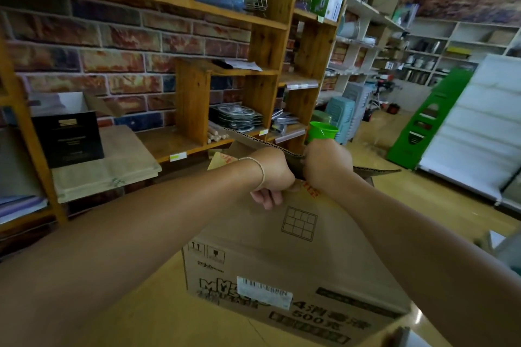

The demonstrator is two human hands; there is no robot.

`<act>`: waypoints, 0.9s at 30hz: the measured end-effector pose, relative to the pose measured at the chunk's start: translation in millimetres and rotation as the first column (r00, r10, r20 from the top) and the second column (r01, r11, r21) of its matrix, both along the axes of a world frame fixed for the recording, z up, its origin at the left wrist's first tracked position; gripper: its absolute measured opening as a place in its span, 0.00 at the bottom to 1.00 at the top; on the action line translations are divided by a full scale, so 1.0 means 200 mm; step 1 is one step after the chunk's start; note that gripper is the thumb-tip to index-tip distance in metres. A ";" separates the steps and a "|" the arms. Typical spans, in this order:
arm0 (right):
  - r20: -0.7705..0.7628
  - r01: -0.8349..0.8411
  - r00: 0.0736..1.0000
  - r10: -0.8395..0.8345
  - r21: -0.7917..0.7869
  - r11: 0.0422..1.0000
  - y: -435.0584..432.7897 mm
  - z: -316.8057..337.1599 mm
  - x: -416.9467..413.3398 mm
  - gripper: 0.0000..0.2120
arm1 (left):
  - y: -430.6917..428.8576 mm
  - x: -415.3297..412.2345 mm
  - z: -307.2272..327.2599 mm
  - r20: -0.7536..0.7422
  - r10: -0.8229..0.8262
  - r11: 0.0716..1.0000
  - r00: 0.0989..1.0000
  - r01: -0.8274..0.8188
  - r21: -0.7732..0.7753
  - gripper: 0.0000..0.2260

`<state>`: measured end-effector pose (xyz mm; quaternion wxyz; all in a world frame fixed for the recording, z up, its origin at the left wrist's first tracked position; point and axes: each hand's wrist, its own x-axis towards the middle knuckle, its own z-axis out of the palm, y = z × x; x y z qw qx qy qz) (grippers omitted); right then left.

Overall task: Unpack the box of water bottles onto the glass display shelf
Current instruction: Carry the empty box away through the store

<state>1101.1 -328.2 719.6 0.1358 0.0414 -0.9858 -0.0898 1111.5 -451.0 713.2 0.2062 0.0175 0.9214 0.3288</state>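
Here, in the head view, the box (282, 248) fills 6 o'clock above the tan floor (408, 200), its printed side and barcode label (263, 290) facing the camera, and both bare arms reach over it to its raised flap (253, 146). The left grip (272, 175), a thin band at its wrist, and the right grip (327, 166), just beside it at 3 o'clock, are both curled tight on the flap's corrugated edge. Wooden shelves (191, 101) holding a black carton (67, 138) stand at 10 o'clock, a green bucket (322, 131) shows at 12 o'clock of the right grip, and white shelving (465, 127) stands at 3 o'clock.
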 end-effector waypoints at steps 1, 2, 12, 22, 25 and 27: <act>0.002 0.008 1.000 -0.008 0.007 1.000 0.00 0.00 -0.05 0.04 | 0.00 -0.07 -0.01 0.012 -0.024 1.000 1.000 0.024 0.000 0.14; 0.003 0.022 1.000 -0.022 0.001 1.000 0.00 -0.01 -0.10 0.06 | 0.00 -0.12 -0.01 0.040 -0.036 0.999 0.999 0.036 0.003 0.14; -0.005 0.151 0.989 -0.151 -0.001 0.989 -0.08 0.02 -0.75 0.13 | -0.09 -0.81 0.03 0.060 -0.162 0.984 0.985 0.157 0.081 0.12; -0.015 0.250 0.968 -0.251 -0.038 0.967 -0.12 0.05 -1.32 0.14 | -0.11 -1.46 0.06 -0.063 -0.245 0.969 0.968 0.245 -0.007 0.14; -0.014 0.271 0.962 -0.272 -0.055 0.961 -0.09 0.05 -1.44 0.07 | -0.08 -1.59 0.02 -0.065 -0.252 0.968 0.966 0.252 -0.007 0.11; -0.008 0.279 0.960 -0.280 -0.059 0.958 -0.07 0.05 -1.52 0.05 | -0.04 -1.68 0.00 -0.046 -0.258 0.966 0.965 0.258 0.003 0.10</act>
